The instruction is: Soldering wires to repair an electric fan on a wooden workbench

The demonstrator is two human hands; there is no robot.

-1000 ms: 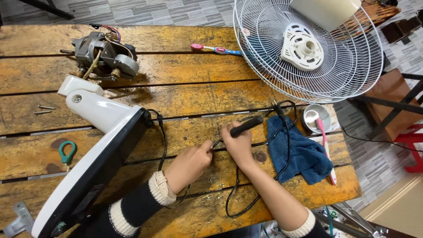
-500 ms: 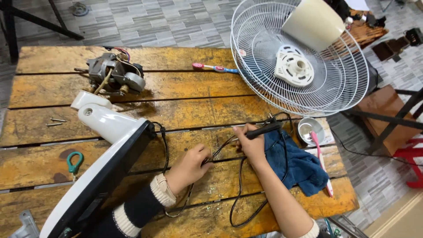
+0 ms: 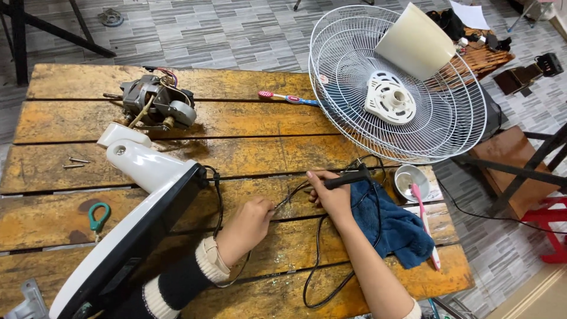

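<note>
On the worn plank table (image 3: 248,136) the fan lay well apart: bare motor (image 3: 152,105) out, white wire grille (image 3: 397,88) off, glossy white stand (image 3: 142,207) tipped over. Rejoining looked unfinished. Her left hand (image 3: 251,221) pinched a thin black wire (image 3: 292,198); her right hand (image 3: 332,195) was clamped on a black soldering iron (image 3: 345,179), just beside a rumpled blue cloth (image 3: 393,227).

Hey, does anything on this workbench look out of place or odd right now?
Yes. The fan is in pieces: its motor sits bare on the table, and the wire fan guard hangs over the table's far right edge. Two toothbrushes, one by the guard and one by the blue cloth, look odd among repair parts.
</note>
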